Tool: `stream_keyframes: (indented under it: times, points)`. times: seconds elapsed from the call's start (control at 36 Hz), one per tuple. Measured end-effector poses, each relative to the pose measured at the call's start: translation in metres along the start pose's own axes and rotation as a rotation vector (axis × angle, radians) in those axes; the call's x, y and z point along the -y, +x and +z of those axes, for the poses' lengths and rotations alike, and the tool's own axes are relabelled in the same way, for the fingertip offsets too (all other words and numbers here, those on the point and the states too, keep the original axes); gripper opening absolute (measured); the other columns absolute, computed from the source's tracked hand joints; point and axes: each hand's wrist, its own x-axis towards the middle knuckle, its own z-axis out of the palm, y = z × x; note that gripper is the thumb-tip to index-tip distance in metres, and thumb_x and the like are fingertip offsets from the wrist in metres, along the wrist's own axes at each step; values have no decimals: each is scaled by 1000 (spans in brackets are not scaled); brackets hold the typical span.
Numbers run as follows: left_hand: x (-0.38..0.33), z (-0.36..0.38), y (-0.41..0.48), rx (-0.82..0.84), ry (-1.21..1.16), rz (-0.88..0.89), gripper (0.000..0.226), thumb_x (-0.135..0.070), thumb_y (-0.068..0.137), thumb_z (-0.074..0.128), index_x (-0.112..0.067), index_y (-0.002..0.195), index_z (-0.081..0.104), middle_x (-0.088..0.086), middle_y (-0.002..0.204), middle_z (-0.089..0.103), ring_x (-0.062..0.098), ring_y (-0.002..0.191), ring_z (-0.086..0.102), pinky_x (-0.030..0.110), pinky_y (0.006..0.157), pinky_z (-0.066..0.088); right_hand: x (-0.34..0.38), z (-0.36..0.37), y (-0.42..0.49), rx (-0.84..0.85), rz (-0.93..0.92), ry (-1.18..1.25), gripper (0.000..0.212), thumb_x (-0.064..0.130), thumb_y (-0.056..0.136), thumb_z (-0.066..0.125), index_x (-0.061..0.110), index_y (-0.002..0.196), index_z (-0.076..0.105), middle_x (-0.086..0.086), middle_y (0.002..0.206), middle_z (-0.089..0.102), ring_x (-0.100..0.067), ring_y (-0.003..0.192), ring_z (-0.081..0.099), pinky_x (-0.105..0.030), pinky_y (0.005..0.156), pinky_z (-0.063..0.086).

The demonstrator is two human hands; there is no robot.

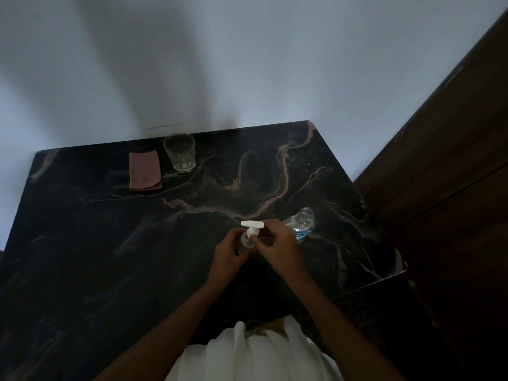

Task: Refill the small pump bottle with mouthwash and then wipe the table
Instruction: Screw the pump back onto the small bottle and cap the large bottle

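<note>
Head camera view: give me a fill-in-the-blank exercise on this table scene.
The left hand grips the small pump bottle; the right hand pinches its ____ pump head.
The glass stands just ____ of the folded cloth.
The mouthwash bottle has no ____ on its neck.
Missing: white; right; cap.

Loose white garment (255, 356) with soft folds; 2 bare forearms (170, 325).

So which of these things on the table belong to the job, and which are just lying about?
For the job: pump bottle, gripped by the left hand, with the right hand at its pump; open mouthwash bottle; cloth for wiping; table.
Lying about: glass.
</note>
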Motion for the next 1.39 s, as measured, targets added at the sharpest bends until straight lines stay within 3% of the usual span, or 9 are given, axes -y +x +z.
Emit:
stream_keyframes:
  times: [0.22, 0.42, 0.56, 0.72, 0.89, 1.0, 1.17, 1.39]
  points:
    - [6, 2, 1, -24, -21, 8, 38, -16, 75, 71, -28, 108, 56, -9, 103, 65, -2, 95, 62, 14, 79, 50, -8, 7, -1, 58, 35, -44, 26, 7, 78, 66, 5, 104, 62, -9, 102, 63, -7, 89, 55, -3, 77, 41]
    - [4, 1, 0, -29, -19, 3, 34, -16, 76, 69, -29, 105, 55, -11, 103, 63, -5, 95, 60, 11, 76, 48, -16, 11, 2, 91, 101, -3, 29, 12, 80, 67, 9, 108, 59, -6, 105, 62, -3, 88, 54, 0, 75, 40]
    - [3, 1, -1, -39, -21, 9, 35, -16, 76, 70, -27, 106, 56, -13, 102, 63, -7, 94, 59, 7, 76, 45, -20, 10, 3, 139, 101, 84, 37, 10, 80, 66, 13, 115, 56, 3, 111, 59, 6, 97, 51, -2, 83, 38]
    - [2, 1, 0, -36, -5, 23, 34, -13, 75, 70, -25, 105, 56, -15, 99, 62, -8, 91, 59, 6, 75, 45, -23, 14, 4, 122, 105, 95, 28, 5, 77, 67, 9, 104, 60, -7, 103, 63, 1, 89, 54, -5, 78, 42]
    - [4, 0, 0, -26, -9, 29, 34, -12, 76, 69, -24, 105, 57, -13, 99, 64, -3, 93, 61, 10, 76, 48, -26, 26, 5, -2, 170, 145, 30, 14, 68, 76, 17, 90, 57, -2, 88, 59, -11, 81, 57, -12, 69, 44]
    - [5, 0, 1, -20, 23, 11, 35, -11, 76, 68, -27, 104, 54, -17, 96, 62, -9, 91, 60, 7, 73, 48, -26, 28, 4, 68, 176, 201, 48, 13, 65, 79, 25, 99, 49, 3, 96, 55, -10, 91, 54, -16, 77, 45]
    - [4, 1, 0, -18, 30, 23, 35, -15, 76, 69, -27, 105, 53, -18, 98, 60, -9, 94, 58, 6, 75, 46, -26, 18, 1, 183, 169, 223, 31, 0, 80, 62, 14, 107, 56, 19, 94, 52, 0, 95, 50, -11, 83, 40]
    - [3, 1, 1, -30, 40, 25, 31, -13, 78, 67, -27, 102, 53, -17, 94, 60, -12, 89, 58, 4, 71, 44, -26, 24, 7, 33, 224, 268, 30, 11, 68, 76, 17, 89, 56, 3, 86, 61, 0, 80, 59, -12, 70, 47]
